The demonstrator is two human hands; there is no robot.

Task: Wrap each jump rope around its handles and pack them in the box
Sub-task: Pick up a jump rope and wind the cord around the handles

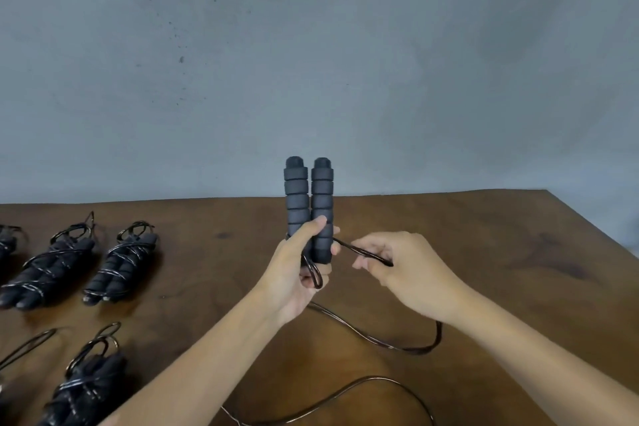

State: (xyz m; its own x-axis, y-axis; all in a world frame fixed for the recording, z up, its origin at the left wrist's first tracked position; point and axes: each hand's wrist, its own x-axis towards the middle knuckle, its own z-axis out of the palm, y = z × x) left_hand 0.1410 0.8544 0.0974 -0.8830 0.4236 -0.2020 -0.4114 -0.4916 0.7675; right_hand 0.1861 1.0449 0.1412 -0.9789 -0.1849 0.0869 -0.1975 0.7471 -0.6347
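The left hand [294,270] grips two dark foam handles [308,204] upright and side by side, fingers curled round their lower ends, above the middle of the wooden table [484,252]. At three o'clock from them the right hand [408,270] pinches the rope [363,254] taut; its slack trails toward six o'clock. Wrapped bundles [121,263] lie at nine o'clock.
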